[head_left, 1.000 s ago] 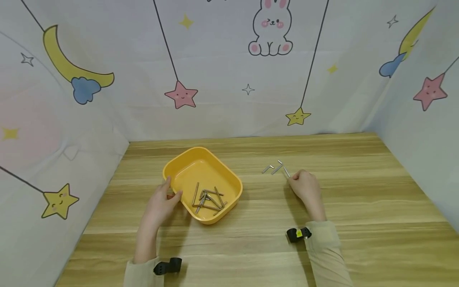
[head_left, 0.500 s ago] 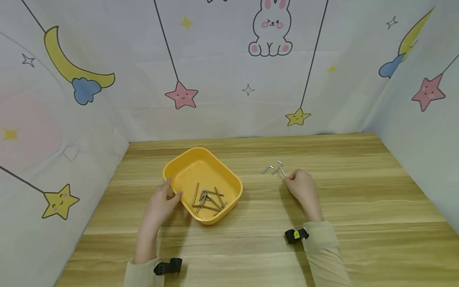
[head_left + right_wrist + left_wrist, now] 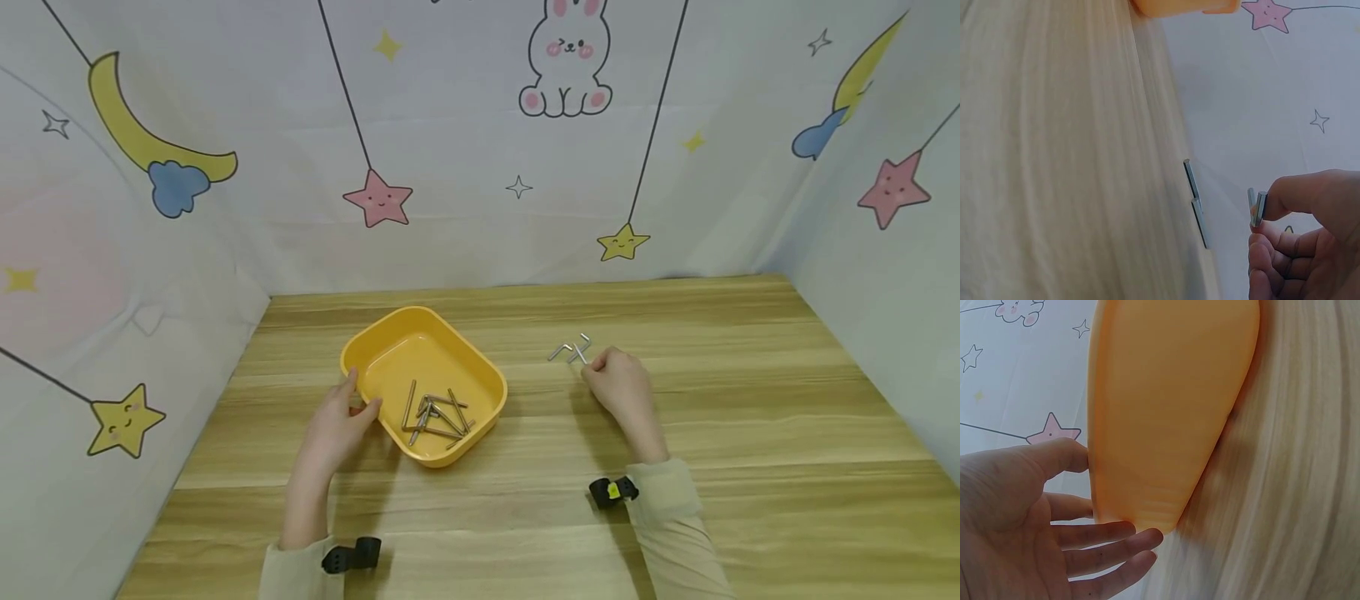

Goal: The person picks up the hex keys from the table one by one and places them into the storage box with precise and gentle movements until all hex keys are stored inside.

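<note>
Right hand point(image 3: 618, 383) pinches thin L-shaped metal hex key point(image 3: 1256, 208); relaxed left hand point(image 3: 337, 425) touches glossy yellow tray point(image 3: 390, 333) holding more keys point(image 3: 437, 414).

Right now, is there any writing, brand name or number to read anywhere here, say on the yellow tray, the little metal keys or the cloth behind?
None: no words, brands or numbers show in any view.
The yellow tray is plain.
The hex keys carry no legible marks; they are too small to tell.
The backdrop has only drawings: a rabbit, stars, moons, clouds.
The black wrist clip has a yellow spot, unreadable.

Staged recording booth, cartoon fabric backdrop point(image 3: 465, 150), wooden table point(image 3: 720, 433)
</note>
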Available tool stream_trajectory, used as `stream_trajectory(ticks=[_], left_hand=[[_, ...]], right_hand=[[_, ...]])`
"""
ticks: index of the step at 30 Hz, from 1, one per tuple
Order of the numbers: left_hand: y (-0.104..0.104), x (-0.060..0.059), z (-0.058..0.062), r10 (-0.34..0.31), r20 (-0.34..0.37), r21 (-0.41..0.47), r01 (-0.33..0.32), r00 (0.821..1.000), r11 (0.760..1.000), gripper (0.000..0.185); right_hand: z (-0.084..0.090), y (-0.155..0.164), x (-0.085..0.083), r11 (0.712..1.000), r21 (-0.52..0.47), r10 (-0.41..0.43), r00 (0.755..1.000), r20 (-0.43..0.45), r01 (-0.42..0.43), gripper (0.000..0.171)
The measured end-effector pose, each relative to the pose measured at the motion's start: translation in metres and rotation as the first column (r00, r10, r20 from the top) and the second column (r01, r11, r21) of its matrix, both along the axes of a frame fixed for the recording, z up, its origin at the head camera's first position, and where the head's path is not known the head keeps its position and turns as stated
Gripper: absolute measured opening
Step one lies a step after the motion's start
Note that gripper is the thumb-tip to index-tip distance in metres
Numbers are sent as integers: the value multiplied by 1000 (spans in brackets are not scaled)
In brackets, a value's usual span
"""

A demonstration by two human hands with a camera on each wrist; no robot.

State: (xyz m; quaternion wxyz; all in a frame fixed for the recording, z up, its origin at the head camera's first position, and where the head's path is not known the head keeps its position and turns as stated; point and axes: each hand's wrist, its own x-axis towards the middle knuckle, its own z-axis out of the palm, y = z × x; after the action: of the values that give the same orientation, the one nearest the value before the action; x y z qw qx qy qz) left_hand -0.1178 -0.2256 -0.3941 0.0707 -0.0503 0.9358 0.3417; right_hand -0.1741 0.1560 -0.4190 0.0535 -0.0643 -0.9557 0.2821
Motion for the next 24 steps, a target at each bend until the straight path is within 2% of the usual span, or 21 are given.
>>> stream_trajectory(ticks=[6, 24], left_hand=[[0, 0, 0, -3, -4, -2, 3, 1000, 1000, 75], [1, -1, 1, 1, -10, -6, -1, 1000, 1000, 74]], right_hand=[[1, -6, 1, 1000, 2, 13, 1000, 14, -13, 18], [11, -28, 6, 997, -17, 74, 997, -26, -75, 12]])
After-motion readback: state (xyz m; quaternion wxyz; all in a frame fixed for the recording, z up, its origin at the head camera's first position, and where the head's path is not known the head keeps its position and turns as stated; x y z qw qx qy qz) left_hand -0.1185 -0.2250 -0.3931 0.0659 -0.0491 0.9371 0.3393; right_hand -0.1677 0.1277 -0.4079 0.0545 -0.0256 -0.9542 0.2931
